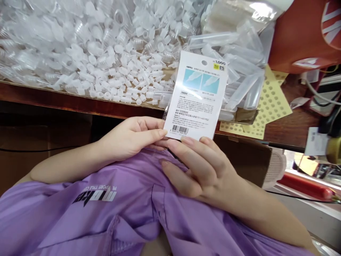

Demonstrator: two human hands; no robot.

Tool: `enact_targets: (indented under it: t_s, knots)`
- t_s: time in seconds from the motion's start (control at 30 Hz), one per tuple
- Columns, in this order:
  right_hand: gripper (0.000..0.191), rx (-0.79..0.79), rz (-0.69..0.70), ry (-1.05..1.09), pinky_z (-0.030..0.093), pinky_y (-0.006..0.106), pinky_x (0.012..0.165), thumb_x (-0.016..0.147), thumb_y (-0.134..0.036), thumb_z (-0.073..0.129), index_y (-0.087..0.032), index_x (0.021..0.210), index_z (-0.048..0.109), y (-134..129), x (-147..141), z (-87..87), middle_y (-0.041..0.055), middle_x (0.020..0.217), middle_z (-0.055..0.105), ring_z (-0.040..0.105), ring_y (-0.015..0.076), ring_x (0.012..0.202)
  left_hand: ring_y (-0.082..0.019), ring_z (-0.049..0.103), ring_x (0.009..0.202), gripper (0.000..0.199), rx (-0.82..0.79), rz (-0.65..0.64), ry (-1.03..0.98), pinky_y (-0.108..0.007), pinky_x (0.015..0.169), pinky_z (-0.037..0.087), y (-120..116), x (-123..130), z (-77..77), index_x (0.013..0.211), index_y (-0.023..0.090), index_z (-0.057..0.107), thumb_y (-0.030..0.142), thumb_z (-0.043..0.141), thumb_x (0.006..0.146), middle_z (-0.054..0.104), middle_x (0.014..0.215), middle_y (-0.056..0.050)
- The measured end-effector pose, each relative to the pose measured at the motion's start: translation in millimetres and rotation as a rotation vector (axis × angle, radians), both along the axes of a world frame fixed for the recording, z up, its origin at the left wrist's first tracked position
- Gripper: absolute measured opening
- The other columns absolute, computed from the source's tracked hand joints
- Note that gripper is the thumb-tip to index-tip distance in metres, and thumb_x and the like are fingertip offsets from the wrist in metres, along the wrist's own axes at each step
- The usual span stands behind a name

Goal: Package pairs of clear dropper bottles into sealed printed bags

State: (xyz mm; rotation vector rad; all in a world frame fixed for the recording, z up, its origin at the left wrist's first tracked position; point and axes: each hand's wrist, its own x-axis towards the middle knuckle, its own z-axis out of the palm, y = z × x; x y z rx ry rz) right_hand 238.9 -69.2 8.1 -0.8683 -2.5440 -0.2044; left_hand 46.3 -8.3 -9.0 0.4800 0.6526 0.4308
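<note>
A white printed packaging card (196, 97) with a barcode, small blue pictures and a price mark is held upright above my lap. My left hand (133, 135) pinches its lower left corner, thumb in front. Clear plastic shows at the card's left edge, but what lies behind it is hidden. My right hand (199, 167) is at the bottom edge, fingers stretched out and thumb apart, fingertips at or near the card. Just beyond the card lie small white nozzle tips (128, 80) in a heap, with clear plastic tubes (243, 78) to the right.
Clear caps and fittings (66, 39) fill the shallow cardboard tray at the back left. Yellow sticker sheets (277, 103) lie on the brown table (295, 126) under its right end. An orange-red container (301, 32) stands back right. A red-handled object (306, 186) is lower right.
</note>
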Motion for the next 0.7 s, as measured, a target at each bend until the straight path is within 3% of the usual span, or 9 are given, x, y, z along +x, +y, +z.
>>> enact_targets:
  t_s: [0.13, 0.3, 0.5, 0.6, 0.7]
  knots:
    - [0.017, 0.01, -0.009, -0.061, 0.046, 0.028, 0.104, 0.083, -0.018, 0.071, -0.026, 0.096, 0.064, -0.9, -5.4, 3.1, -0.0019, 0.107, 0.068, 0.057, 0.0141, 0.111, -0.017, 0.073, 0.094, 0.019, -0.026, -0.002, -0.024, -0.033, 0.098, 0.051, 0.0, 0.8, -1.7, 0.099, 0.017, 0.078, 0.016, 0.061, 0.09, 0.079, 0.098, -0.005]
    - [0.01, -0.147, 0.01, 0.029, 0.051, 0.032, 0.099, 0.083, -0.016, 0.069, -0.021, 0.093, 0.07, 5.1, -3.3, 22.9, 0.0024, 0.091, 0.071, 0.061, 0.0178, 0.1, -0.02, 0.073, 0.096, 0.018, -0.019, -0.014, 0.037, -0.037, 0.098, 0.051, -0.9, 0.2, -2.4, 0.099, 0.016, 0.077, 0.02, 0.065, 0.086, 0.078, 0.102, -0.007]
    - [0.005, -0.498, -0.185, 0.073, 0.055, 0.028, 0.08, 0.088, -0.018, 0.061, -0.018, 0.088, 0.065, 24.4, -7.7, 36.5, 0.0053, 0.089, 0.068, 0.065, 0.015, 0.085, -0.017, 0.073, 0.088, 0.016, 0.06, -0.069, 0.048, -0.029, 0.09, 0.053, -1.2, 0.0, -6.7, 0.096, 0.018, 0.078, 0.023, 0.072, 0.082, 0.079, 0.094, -0.004]
    - [0.008, -0.522, -0.284, 0.042, 0.055, 0.031, 0.079, 0.088, -0.019, 0.06, -0.014, 0.086, 0.065, 32.0, -12.3, 35.9, 0.0089, 0.088, 0.066, 0.065, 0.018, 0.085, -0.016, 0.073, 0.084, 0.013, 0.08, -0.086, 0.037, -0.029, 0.09, 0.053, -2.1, 0.0, -7.8, 0.091, 0.019, 0.079, 0.025, 0.072, 0.082, 0.078, 0.085, -0.001]
    - [0.008, -0.516, -0.303, 0.0, 0.054, 0.033, 0.075, 0.087, -0.018, 0.06, -0.013, 0.082, 0.065, 34.9, -15.9, 33.3, 0.01, 0.084, 0.065, 0.064, 0.0196, 0.081, -0.015, 0.073, 0.086, 0.012, 0.091, -0.095, 0.009, -0.029, 0.093, 0.053, -3.0, -0.6, -9.2, 0.091, 0.02, 0.079, 0.023, 0.069, 0.084, 0.079, 0.089, 0.0]
